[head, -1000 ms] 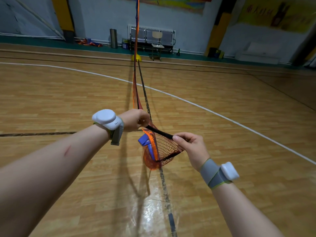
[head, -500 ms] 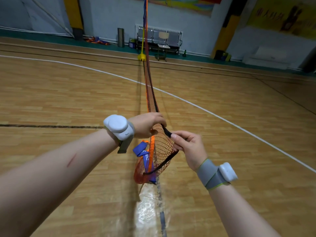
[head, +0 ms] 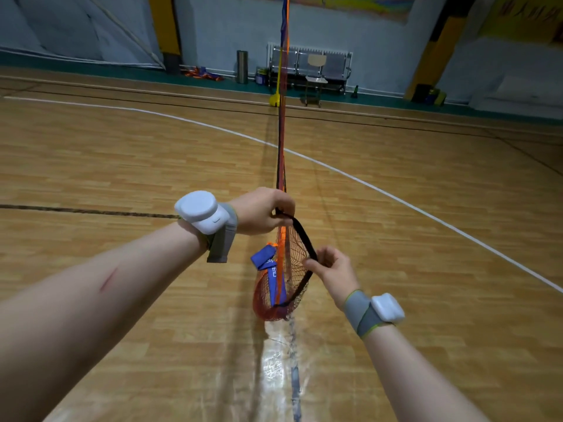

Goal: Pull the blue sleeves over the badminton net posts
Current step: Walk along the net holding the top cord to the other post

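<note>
The hands both hold the black band (head: 302,236) of the net (head: 294,269): the left hand (head: 262,213) grips it where the net runs off toward the far yellow post (head: 275,100), and the right hand (head: 332,269) pinches it lower down. To do this well, I judge the left should hold firm while the right frees the blue sleeve (head: 274,278) from the mesh and finds its open end; no near post is in view. The sleeve hangs crumpled inside the bunched orange netting, between the hands, above the floor's (head: 122,166) dark centre line.
</note>
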A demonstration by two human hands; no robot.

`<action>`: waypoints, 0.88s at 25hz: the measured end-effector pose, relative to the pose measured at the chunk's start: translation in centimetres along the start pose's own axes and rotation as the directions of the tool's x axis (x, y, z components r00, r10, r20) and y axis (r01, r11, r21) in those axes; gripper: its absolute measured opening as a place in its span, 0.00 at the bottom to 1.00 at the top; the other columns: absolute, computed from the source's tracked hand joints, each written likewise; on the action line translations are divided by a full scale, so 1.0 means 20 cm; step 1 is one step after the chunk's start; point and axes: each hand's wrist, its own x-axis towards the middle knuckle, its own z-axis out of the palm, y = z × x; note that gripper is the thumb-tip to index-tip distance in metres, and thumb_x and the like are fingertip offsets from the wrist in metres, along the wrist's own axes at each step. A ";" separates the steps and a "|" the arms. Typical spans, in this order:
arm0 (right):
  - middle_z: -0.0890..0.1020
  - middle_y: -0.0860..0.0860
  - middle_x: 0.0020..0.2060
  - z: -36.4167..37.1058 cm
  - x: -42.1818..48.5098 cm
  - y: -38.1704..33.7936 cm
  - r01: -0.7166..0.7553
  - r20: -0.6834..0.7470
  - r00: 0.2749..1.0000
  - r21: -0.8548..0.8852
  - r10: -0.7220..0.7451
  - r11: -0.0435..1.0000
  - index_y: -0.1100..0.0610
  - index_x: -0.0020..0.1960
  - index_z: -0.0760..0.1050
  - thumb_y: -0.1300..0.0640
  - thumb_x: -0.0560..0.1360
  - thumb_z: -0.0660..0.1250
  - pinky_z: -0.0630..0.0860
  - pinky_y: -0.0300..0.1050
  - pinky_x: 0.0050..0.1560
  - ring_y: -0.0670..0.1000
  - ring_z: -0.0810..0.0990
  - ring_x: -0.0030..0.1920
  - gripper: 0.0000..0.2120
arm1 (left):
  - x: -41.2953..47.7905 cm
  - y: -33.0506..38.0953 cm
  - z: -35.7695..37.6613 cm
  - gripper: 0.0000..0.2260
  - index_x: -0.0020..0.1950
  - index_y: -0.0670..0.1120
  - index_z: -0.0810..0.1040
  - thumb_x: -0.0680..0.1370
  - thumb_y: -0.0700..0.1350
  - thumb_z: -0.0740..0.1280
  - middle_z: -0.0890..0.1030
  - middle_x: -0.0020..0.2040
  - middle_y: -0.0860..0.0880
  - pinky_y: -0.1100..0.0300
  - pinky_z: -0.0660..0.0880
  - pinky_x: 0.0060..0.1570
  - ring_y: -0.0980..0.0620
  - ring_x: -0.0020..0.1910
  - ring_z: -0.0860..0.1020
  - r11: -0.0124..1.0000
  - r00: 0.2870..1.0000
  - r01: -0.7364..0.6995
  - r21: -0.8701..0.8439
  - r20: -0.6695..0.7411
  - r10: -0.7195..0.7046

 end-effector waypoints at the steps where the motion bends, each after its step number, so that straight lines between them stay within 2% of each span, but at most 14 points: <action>1: 0.71 0.50 0.32 -0.01 -0.02 0.03 -0.021 0.006 1.000 0.000 0.021 1.000 0.55 0.36 0.70 0.65 0.70 0.70 0.68 0.42 0.41 0.50 0.70 0.37 0.11 | -0.02 0.00 -0.02 0.07 0.50 0.43 0.78 0.76 0.44 0.66 0.76 0.45 0.52 0.61 0.70 0.46 0.53 0.45 0.74 1.000 1.000 0.022 -0.008 -0.015 -0.022; 3: 0.71 0.50 0.32 -0.03 -0.06 0.06 -0.031 0.006 0.999 -0.009 0.031 0.999 0.55 0.36 0.71 0.65 0.70 0.71 0.68 0.40 0.41 0.50 0.70 0.37 0.11 | -0.06 0.00 -0.05 0.07 0.50 0.42 0.78 0.76 0.44 0.66 0.75 0.45 0.52 0.63 0.69 0.45 0.54 0.44 0.73 0.998 0.998 0.057 -0.012 -0.032 -0.058; 5: 0.74 0.49 0.31 -0.04 -0.10 0.05 -0.016 -0.007 1.000 0.004 0.016 1.000 0.56 0.37 0.73 0.65 0.70 0.71 0.70 0.38 0.40 0.47 0.72 0.34 0.09 | -0.08 -0.02 -0.07 0.07 0.49 0.42 0.78 0.76 0.44 0.66 0.78 0.46 0.49 0.59 0.71 0.46 0.51 0.45 0.74 0.997 0.997 0.077 0.026 -0.031 -0.077; 9: 0.77 0.41 0.24 -0.04 -0.22 -0.10 0.070 -0.044 0.997 0.117 -0.066 0.991 0.57 0.44 0.78 0.65 0.71 0.69 0.70 0.28 0.34 0.38 0.73 0.27 0.04 | -0.13 -0.10 -0.06 0.07 0.48 0.44 0.77 0.76 0.47 0.65 0.79 0.48 0.46 0.51 0.75 0.50 0.46 0.48 0.76 0.981 0.988 0.120 0.153 0.076 -0.133; 12: 0.75 0.41 0.20 0.02 -0.31 -0.22 0.132 -0.055 0.990 0.132 -0.126 0.982 0.61 0.44 0.79 0.66 0.73 0.67 0.68 0.29 0.30 0.38 0.71 0.24 0.03 | -0.17 -0.11 -0.03 0.09 0.51 0.43 0.76 0.77 0.48 0.63 0.78 0.50 0.46 0.54 0.74 0.50 0.46 0.50 0.76 0.977 0.984 0.111 0.184 0.115 -0.134; 15: 0.74 0.42 0.19 0.09 -0.39 -0.31 0.142 -0.054 0.989 0.145 -0.136 0.979 0.60 0.41 0.79 0.67 0.72 0.67 0.67 0.32 0.27 0.40 0.70 0.22 0.05 | -0.21 -0.09 -0.01 0.10 0.56 0.44 0.76 0.77 0.46 0.64 0.78 0.56 0.47 0.56 0.72 0.55 0.48 0.55 0.76 0.987 0.986 0.084 0.139 0.131 -0.102; 18: 0.75 0.42 0.20 0.14 -0.45 -0.35 0.154 -0.057 0.987 0.125 -0.148 0.980 0.58 0.39 0.80 0.66 0.72 0.68 0.68 0.32 0.28 0.40 0.69 0.23 0.06 | -0.23 -0.04 0.03 0.16 0.63 0.45 0.73 0.76 0.44 0.66 0.74 0.63 0.48 0.57 0.69 0.62 0.49 0.61 0.73 0.996 0.989 0.010 0.093 0.147 -0.024; 20: 0.73 0.43 0.20 0.16 -0.51 -0.35 0.166 -0.073 0.985 0.109 -0.158 0.980 0.56 0.40 0.81 0.66 0.72 0.68 0.67 0.33 0.29 0.42 0.68 0.24 0.06 | -0.27 0.02 0.04 0.17 0.63 0.45 0.73 0.75 0.41 0.66 0.72 0.64 0.48 0.55 0.68 0.64 0.49 0.63 0.72 0.995 0.988 -0.082 0.053 0.135 0.074; 22: 0.71 0.47 0.21 0.16 -0.54 -0.34 0.174 -0.090 0.982 0.104 -0.165 0.979 0.55 0.40 0.81 0.66 0.72 0.68 0.66 0.34 0.29 0.43 0.66 0.24 0.07 | -0.31 0.08 0.06 0.14 0.60 0.44 0.75 0.74 0.41 0.66 0.74 0.62 0.48 0.59 0.68 0.61 0.50 0.62 0.72 0.988 0.981 -0.151 0.020 0.130 0.147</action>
